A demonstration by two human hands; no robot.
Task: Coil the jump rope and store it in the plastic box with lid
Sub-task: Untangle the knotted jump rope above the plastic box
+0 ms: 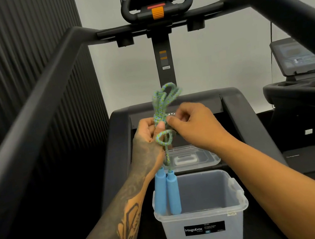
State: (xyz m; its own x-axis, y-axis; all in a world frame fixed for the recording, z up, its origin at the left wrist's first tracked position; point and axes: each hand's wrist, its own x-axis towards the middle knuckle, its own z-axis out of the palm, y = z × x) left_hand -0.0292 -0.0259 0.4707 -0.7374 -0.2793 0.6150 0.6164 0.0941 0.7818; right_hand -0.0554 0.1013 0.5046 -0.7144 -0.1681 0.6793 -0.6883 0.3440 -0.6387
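Observation:
A green-and-blue speckled jump rope (164, 97) is bunched into loops, held upright over the belt. My left hand (147, 139) grips the bundle at its middle. My right hand (192, 126) pinches the rope right beside the left thumb. A small loop hangs below the grip. The two blue handles (168, 192) dangle side by side over the left part of the open plastic box (202, 228), which is translucent and empty. Its clear lid (196, 159) lies flat just beyond the box.
The box and lid sit on a treadmill belt (270, 215). Black handrails (45, 91) run along both sides, and the console post (164, 64) rises ahead. A second machine (303, 79) stands at the right; a dark ribbed wall is at the left.

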